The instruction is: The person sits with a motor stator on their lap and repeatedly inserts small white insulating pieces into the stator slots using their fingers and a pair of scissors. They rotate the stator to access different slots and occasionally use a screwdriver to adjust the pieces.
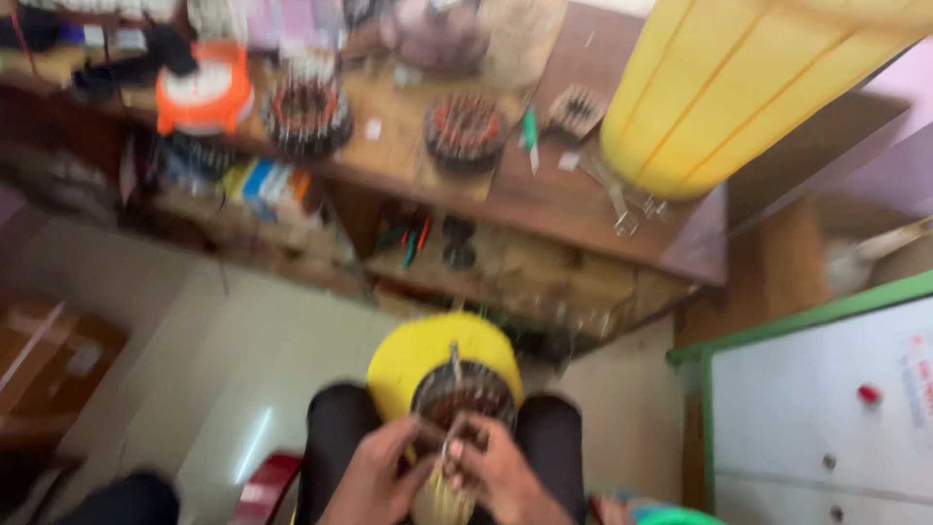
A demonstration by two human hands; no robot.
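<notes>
the picture is blurred, so fine detail is lost. at the bottom, the left hand [374, 478] and the right hand [496, 476] meet over the person's lap, between two dark-clad knees. both have fingers curled in on the near edge of a round stator [463, 394], a dark ring with wire windings; the right one seems to pinch a thin wire there, though what exactly each grips cannot be made out. the stator sits on a yellow stool [418, 352], right in front of the hands. pale strands hang below them.

to the left lies pale floor [243, 369], with a red thing [264, 486] near the left knee and a brown box [49, 365] farther out. to the right stands a white cabinet [826, 408] with a green frame.

beyond is a wooden tabletop [408, 156]. on it rest two more stators [307, 115], well apart, an orange and white reel [204, 89], a green tool [530, 131] and a big yellow drum [729, 87]. a shelf [486, 262] underneath holds small tools.
</notes>
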